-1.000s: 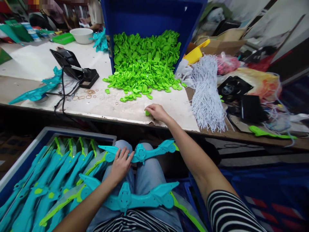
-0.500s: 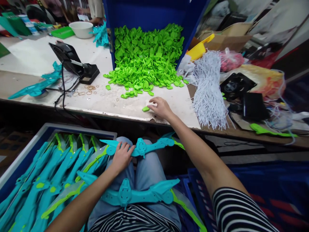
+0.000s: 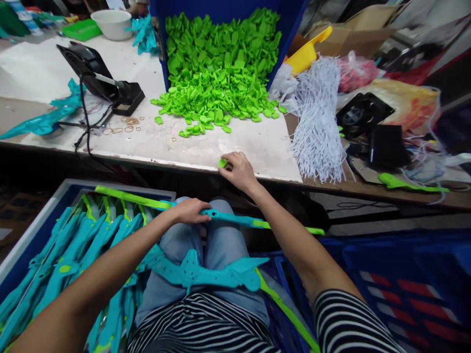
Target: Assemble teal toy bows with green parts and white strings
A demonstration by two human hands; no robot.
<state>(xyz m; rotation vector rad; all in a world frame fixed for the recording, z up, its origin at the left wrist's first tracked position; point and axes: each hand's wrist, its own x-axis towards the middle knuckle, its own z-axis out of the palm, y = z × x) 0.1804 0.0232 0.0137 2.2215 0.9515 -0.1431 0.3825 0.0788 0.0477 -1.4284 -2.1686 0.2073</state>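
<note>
My left hand (image 3: 189,211) is wrapped around the middle of a turquoise toy bow (image 3: 237,219) with lime-green limbs, held edge-on above my knees. At the table's front edge, my right hand (image 3: 240,171) pinches a small lime-green plastic piece (image 3: 222,163) between thumb and fingers. A second turquoise bow (image 3: 221,274) lies across my lap, its green limb sloping down at the right. Beyond my right hand, a heap of similar green pieces (image 3: 221,93) spills from a tipped blue bin (image 3: 228,7) onto the table.
On my left stands a crate (image 3: 121,186) packed with several bows. A black fan (image 3: 83,63), a soldering-iron-like stand and rubber bands (image 3: 128,122) are on the table. To the right lie a bundle of white strings (image 3: 318,122), a yellow scoop (image 3: 307,51) and blue crates (image 3: 386,274).
My left hand has turned the held bow from face-up to edge-on. My right hand has lifted the green piece off the tabletop at the front edge. The view has tilted down slightly.
</note>
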